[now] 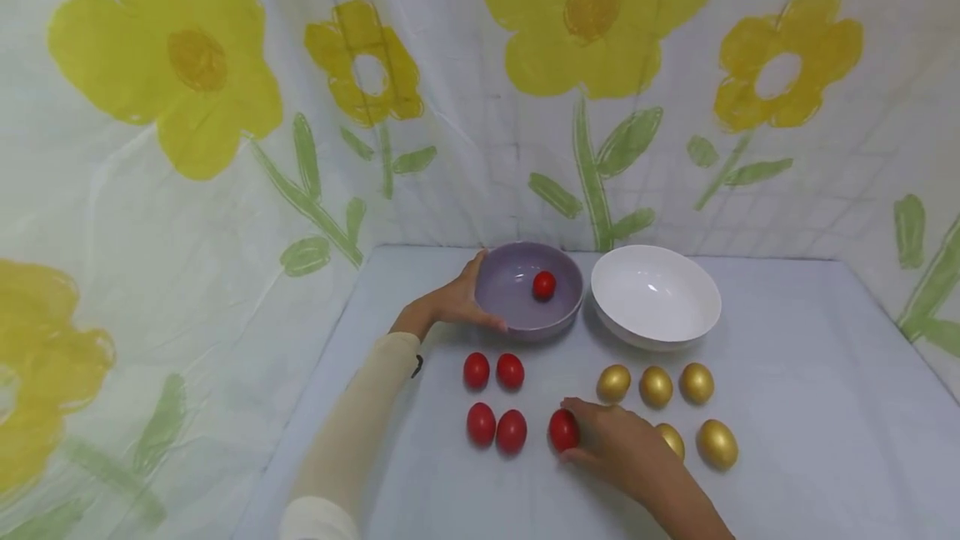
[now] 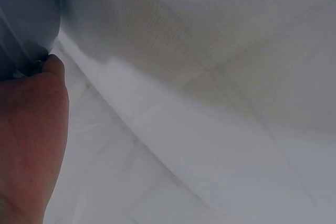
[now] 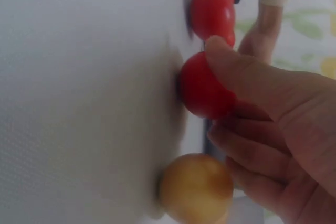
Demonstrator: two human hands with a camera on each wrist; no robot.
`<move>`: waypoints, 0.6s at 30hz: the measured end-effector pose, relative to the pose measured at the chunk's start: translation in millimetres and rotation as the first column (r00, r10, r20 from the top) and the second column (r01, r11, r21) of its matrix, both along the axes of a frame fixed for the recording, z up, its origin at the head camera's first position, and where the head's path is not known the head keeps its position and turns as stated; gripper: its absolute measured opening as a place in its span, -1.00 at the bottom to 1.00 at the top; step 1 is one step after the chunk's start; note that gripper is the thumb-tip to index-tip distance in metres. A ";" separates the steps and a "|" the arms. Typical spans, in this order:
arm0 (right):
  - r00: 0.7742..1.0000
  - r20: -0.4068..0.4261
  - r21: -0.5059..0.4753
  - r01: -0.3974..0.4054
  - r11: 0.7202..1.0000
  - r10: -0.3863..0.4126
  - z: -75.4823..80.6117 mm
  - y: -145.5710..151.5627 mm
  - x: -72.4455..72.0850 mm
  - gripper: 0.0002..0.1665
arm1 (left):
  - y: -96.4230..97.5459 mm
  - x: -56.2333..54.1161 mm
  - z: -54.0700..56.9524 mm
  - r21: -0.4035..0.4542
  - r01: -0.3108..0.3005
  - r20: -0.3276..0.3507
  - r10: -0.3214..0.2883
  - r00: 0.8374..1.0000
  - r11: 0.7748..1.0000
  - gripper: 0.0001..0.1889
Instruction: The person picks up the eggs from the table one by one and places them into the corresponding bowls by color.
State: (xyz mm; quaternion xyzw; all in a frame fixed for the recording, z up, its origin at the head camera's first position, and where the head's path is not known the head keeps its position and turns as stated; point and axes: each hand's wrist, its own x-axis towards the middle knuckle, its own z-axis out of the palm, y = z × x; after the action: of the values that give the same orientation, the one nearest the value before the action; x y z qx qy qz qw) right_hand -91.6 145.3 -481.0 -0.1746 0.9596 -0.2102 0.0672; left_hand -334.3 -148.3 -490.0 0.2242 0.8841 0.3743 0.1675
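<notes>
My left hand [image 1: 456, 300] holds the left side of a purple bowl [image 1: 498, 330], its thumb along the front and its fingers towards the back. One red egg [image 1: 544, 285] lies in that bowl. In the left wrist view, only part of the hand [image 2: 31, 140] and the bowl's outer side [image 2: 29, 9] show. Thumb and fingers of my right hand [image 1: 618, 447] pinch another red egg [image 1: 563, 432] at table level. The right wrist view has this egg [image 3: 202, 90] between thumb and fingers, with a golden egg [image 3: 194, 188] close by.
To the right of the purple bowl stands a white bowl [image 1: 656, 338]. Several red eggs [image 1: 512, 432] lie in front of the purple bowl. Several golden eggs [image 1: 717, 444] lie at the right, one partly behind my right hand. A flowered curtain [image 1: 450, 190] hangs behind the table [image 1: 795, 340].
</notes>
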 end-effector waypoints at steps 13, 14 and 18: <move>0.996 0.020 -0.079 -0.084 0.993 0.086 4.3 -2.6 -9.1 -0.37 | -1.4 2.2 0.3 0.032 0.016 -0.005 -0.016 1.000 0.999 0.52; 0.996 0.020 -0.104 -0.080 0.991 0.083 10.1 -1.1 -11.7 -0.37 | -1.2 1.9 0.3 0.035 0.020 -0.007 -0.019 1.000 0.999 0.52; 0.996 -0.044 -0.203 -0.084 0.976 0.076 42.4 6.9 -30.9 -0.38 | -0.1 -1.0 -1.3 0.052 0.036 -0.028 -0.035 0.999 0.998 0.50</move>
State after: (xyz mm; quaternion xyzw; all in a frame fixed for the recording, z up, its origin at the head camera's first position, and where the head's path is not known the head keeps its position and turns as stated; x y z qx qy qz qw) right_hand -122.6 152.2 -438.6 -0.2228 0.9262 -0.3016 0.0401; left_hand -335.3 -148.5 -491.3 0.2493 0.8720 0.3913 0.1560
